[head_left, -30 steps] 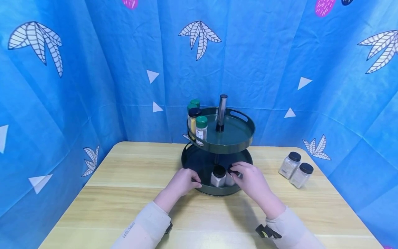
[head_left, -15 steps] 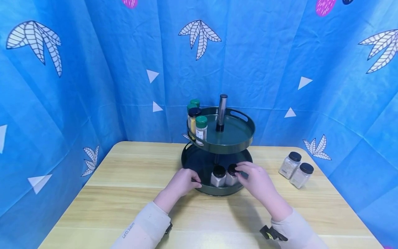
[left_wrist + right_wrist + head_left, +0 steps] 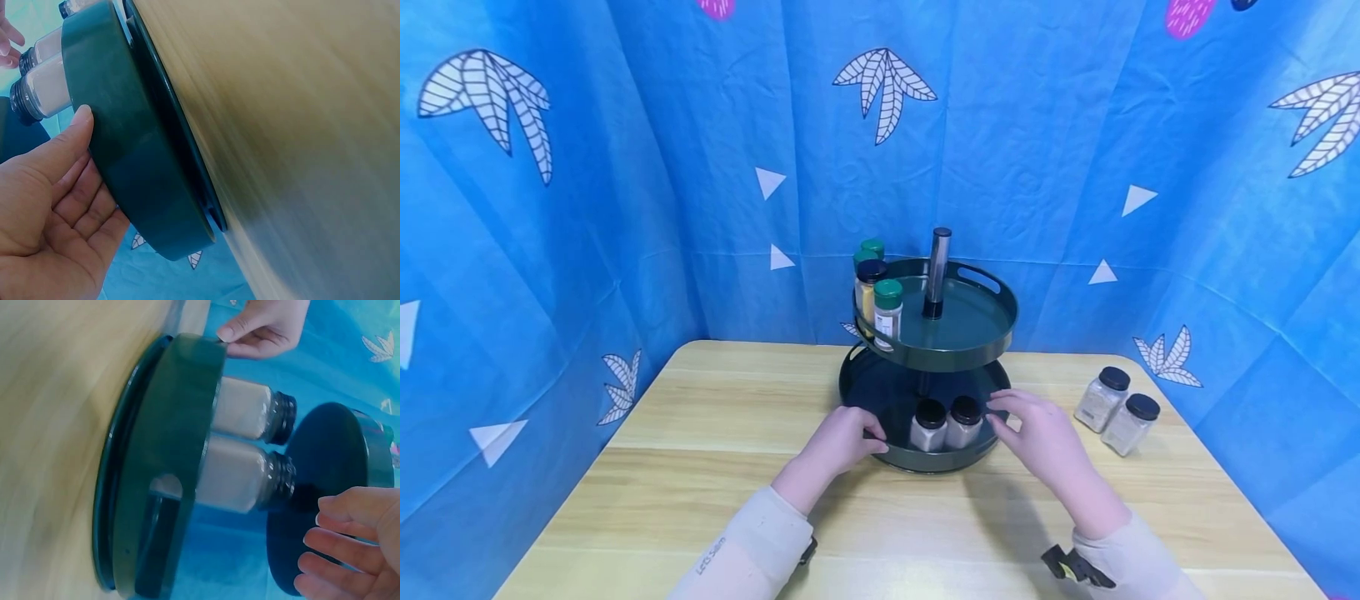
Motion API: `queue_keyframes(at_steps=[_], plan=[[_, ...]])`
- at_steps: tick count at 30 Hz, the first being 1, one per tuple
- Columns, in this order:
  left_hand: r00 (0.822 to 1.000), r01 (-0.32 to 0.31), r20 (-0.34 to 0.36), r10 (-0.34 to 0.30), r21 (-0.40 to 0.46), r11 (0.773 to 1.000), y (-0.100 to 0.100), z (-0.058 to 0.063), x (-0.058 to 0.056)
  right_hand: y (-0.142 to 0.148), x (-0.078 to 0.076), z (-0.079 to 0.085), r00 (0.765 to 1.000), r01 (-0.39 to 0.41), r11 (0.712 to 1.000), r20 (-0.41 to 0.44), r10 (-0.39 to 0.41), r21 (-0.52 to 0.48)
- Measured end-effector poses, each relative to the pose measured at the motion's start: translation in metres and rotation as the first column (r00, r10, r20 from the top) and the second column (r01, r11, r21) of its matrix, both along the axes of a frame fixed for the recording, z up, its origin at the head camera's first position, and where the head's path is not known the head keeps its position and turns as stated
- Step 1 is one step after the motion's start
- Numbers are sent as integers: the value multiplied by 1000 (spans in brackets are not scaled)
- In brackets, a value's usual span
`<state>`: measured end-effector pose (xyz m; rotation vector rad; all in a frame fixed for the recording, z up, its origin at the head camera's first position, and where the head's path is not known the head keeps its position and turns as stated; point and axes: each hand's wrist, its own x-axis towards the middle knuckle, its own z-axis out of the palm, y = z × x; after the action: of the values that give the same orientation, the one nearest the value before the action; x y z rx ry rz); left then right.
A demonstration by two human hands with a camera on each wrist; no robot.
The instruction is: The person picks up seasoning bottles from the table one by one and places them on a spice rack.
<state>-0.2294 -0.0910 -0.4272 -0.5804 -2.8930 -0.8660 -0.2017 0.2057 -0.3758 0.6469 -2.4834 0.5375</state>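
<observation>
A dark green two-tier turntable (image 3: pixel 936 359) stands on the table. Two clear jars with black lids and pale contents, the left jar (image 3: pixel 928 435) and the right jar (image 3: pixel 964 430), sit upright side by side near the front of its lower tray (image 3: pixel 931 462). My left hand (image 3: pixel 844 440) grips that tray's rim at the front left, thumb outside and fingers inside in the left wrist view. Just right of the right jar, my right hand (image 3: pixel 1040 429) holds nothing; its fingers (image 3: pixel 344 547) are loosely spread and apart from the jar lids in the right wrist view.
On the upper tray's left side stand several spice bottles, among them a green-capped bottle (image 3: pixel 887 317) and a dark-capped bottle (image 3: pixel 867 287). Two more black-lidded jars (image 3: pixel 1101 400) (image 3: pixel 1130 425) stand at the table's right. A blue curtain (image 3: pixel 722 208) surrounds the table (image 3: pixel 700 433).
My right hand has let go of the right jar's lid and drawn away to the right. The left hand keeps its grip on the tray rim.
</observation>
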Motion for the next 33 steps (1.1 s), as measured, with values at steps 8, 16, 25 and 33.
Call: queue_keyframes(at_steps=[8, 16, 25, 33], plan=[[1000, -8, 8, 7, 3, 1000, 1, 0, 0, 20, 3, 8, 998, 61, 998, 18, -60, -24], [1000, -4, 7, 4, 6, 1000, 1, 1, 1, 40, 5, 9, 994, 105, 994, -7, -105, -41], [1000, -8, 22, 8, 7, 1000, 2, 1, 1, 60, 7, 16, 984, 177, 983, 11, -177, -36], [999, -18, 34, 18, 2, 1000, 2, 2, 1, 77, 3, 13, 975, 220, 974, 39, -218, -59]])
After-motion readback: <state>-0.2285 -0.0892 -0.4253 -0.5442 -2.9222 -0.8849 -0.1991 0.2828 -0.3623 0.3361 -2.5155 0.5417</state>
